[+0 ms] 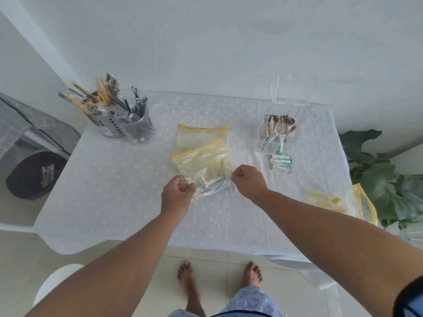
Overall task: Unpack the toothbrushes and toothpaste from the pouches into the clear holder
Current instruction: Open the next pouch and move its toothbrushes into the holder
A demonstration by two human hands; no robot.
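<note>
A clear pouch with a toothbrush and toothpaste inside lies at the table's middle front. My left hand pinches its left edge and my right hand pinches its right edge. Behind it lie two yellow-topped pouches, overlapping. The clear holder stands at the back right with wrapped toothbrushes and a toothpaste tube in it. Two boxed toothpastes lie flat just in front of the holder.
A perforated metal cup and a clear cup full of packed utensils stand at the back left. Emptied pouches lie at the right edge beside a leafy plant. A clear stand is against the wall. A black bin sits on the floor at left.
</note>
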